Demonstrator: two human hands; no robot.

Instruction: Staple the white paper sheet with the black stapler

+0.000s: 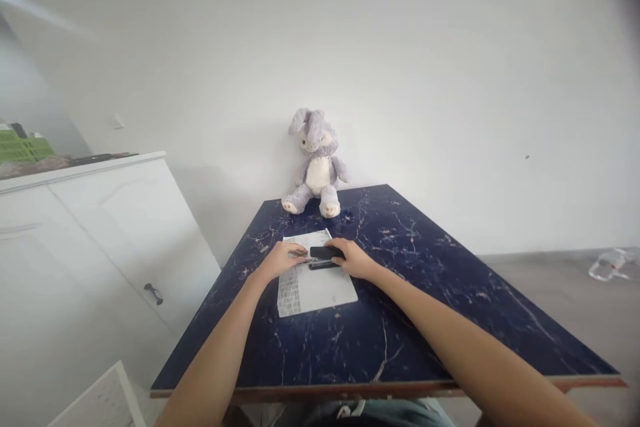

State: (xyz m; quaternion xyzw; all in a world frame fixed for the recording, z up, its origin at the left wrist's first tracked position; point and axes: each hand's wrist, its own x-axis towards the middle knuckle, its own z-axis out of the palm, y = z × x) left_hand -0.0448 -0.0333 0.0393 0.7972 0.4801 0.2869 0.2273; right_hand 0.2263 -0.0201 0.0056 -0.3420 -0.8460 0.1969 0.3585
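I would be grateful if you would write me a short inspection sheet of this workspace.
Surface: dark blue marble-patterned table.
Job's things: black stapler-like tool over a sheet with a grey brick-like pattern along its left side.
Clutter: plush rabbit sitting at the table's far end; clear plastic item on the floor at right.
Grip: right hand holds the tool; left hand is by its left end, any hold too small to tell.
Cables: nothing seen.
Surroundings: pale wall behind; white cabinet at left, green basket on top.
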